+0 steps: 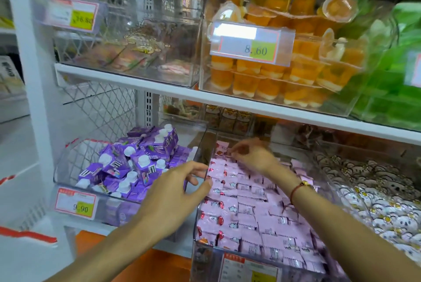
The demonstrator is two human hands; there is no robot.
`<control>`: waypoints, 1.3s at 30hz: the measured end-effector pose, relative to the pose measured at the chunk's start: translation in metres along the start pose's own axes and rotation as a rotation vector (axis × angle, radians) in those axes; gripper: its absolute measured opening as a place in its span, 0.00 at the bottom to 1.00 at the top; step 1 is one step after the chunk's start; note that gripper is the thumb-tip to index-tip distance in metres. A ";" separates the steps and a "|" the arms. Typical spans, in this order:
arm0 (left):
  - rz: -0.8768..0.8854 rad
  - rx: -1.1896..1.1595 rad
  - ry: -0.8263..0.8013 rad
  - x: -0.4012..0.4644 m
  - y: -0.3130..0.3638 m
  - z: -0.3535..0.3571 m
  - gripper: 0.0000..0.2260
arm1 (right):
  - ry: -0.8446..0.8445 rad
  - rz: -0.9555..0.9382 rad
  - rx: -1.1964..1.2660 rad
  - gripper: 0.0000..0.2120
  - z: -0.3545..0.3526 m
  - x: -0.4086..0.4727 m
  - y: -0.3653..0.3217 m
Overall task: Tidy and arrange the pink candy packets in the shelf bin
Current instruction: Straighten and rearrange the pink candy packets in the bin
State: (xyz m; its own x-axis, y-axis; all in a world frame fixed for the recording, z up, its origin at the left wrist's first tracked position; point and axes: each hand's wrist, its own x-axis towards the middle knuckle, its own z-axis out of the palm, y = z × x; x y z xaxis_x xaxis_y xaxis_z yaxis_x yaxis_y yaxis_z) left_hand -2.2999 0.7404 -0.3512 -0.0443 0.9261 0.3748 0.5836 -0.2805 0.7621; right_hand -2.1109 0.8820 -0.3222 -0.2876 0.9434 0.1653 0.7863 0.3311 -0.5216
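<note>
Packets (255, 209) of pink candy fill a clear bin (205, 256) in the lower middle of the frame, lying in rough rows. The left hand (175, 193) sits at the bin's left wall, thumb and fingers loosely spread around its edge. The right hand (252, 154), blurred, reaches over the back packets, fingertips seemingly pinching one. Purple cartons (127, 168) fill the bin to the left.

Bright, even shop light falls from above, leaving only soft shadows under the shelves. Glare whitens the price tag (251, 41) on the orange jelly bin. The right hand (252, 154) smears with motion blur; the shelf lines bow toward the edges.
</note>
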 end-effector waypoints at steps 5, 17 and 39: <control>0.007 0.017 -0.004 -0.001 -0.001 0.000 0.12 | 0.061 0.036 -0.147 0.05 0.011 0.008 0.011; 0.002 0.001 0.002 0.000 0.001 0.000 0.10 | 0.281 0.084 0.282 0.05 0.005 -0.004 -0.009; 0.216 -0.218 0.116 0.000 0.036 -0.006 0.11 | 0.076 0.394 1.625 0.08 -0.037 -0.119 -0.052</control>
State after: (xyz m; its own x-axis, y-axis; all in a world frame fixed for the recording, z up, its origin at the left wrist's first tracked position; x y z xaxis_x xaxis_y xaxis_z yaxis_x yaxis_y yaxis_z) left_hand -2.2835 0.7291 -0.3205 -0.0375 0.8079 0.5881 0.4032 -0.5262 0.7487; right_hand -2.0969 0.7535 -0.2835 -0.1601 0.9731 -0.1655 -0.5604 -0.2276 -0.7963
